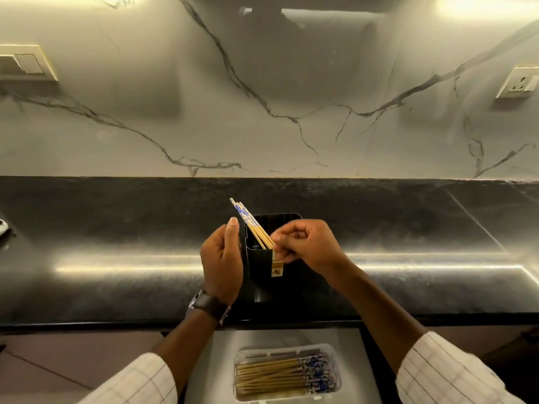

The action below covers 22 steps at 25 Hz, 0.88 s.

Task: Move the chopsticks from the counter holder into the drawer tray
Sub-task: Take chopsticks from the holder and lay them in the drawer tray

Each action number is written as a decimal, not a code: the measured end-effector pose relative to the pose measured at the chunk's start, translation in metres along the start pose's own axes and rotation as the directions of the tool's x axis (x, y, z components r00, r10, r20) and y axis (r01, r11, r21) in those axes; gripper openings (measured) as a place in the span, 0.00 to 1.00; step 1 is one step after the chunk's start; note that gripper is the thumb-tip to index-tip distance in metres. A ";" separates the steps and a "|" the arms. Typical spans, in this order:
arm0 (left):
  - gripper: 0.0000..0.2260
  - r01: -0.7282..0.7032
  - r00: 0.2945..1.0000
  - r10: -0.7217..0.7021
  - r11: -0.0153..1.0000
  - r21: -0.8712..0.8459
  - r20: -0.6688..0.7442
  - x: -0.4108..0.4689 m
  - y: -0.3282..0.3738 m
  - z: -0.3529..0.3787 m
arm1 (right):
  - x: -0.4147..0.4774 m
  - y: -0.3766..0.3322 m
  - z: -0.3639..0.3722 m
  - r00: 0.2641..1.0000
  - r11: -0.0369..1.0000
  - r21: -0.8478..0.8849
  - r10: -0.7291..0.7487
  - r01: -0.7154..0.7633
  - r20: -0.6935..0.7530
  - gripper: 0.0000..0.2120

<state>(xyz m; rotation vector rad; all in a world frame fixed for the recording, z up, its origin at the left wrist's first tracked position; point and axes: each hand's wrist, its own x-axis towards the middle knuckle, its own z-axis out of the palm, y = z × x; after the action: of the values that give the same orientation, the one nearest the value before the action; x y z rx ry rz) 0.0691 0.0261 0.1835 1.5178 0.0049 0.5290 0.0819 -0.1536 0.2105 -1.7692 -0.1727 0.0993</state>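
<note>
A black holder (262, 266) stands on the dark counter (116, 228) near its front edge. A few wooden chopsticks (250, 223) with blue-and-white tops lean up and to the left out of it. My right hand (306, 243) pinches their lower shafts at the holder's rim. My left hand (223, 260) rests against the holder's left side with fingers straight and holds nothing. Below the counter, a clear tray (287, 349) in the open drawer (221, 360) holds several chopsticks lying sideways, blue ends to the right.
A marble backsplash rises behind the counter, with a switch plate (24, 65) at the left and a socket (517, 83) at the right. A small white object (3, 225) lies at the counter's far left edge.
</note>
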 end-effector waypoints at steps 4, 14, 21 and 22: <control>0.13 0.002 1.000 -0.011 0.952 0.305 0.029 0.026 -0.018 0.005 | 0.047 0.003 0.014 0.961 0.944 -0.329 -0.118 0.030 -0.250 0.06; 0.10 0.411 0.876 -0.476 0.820 0.397 0.076 0.043 -0.049 -0.004 | 0.108 0.039 0.043 0.966 0.659 -0.739 0.253 -0.141 0.042 0.15; 0.07 0.496 0.841 -0.532 0.832 0.247 0.103 0.042 -0.058 -0.007 | 0.107 0.042 0.046 0.992 0.648 -0.752 0.089 -0.124 -0.087 0.04; 0.07 0.504 0.838 -0.536 0.831 0.235 0.100 0.041 -0.059 -0.006 | 0.105 0.042 0.046 0.993 0.669 -0.734 0.065 -0.115 -0.097 0.04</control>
<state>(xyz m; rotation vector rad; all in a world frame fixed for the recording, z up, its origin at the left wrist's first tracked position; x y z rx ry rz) 0.1229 0.0479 0.1407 1.6670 0.3507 -0.0420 0.1809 -0.0998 0.1630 -2.6081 -0.0774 0.0443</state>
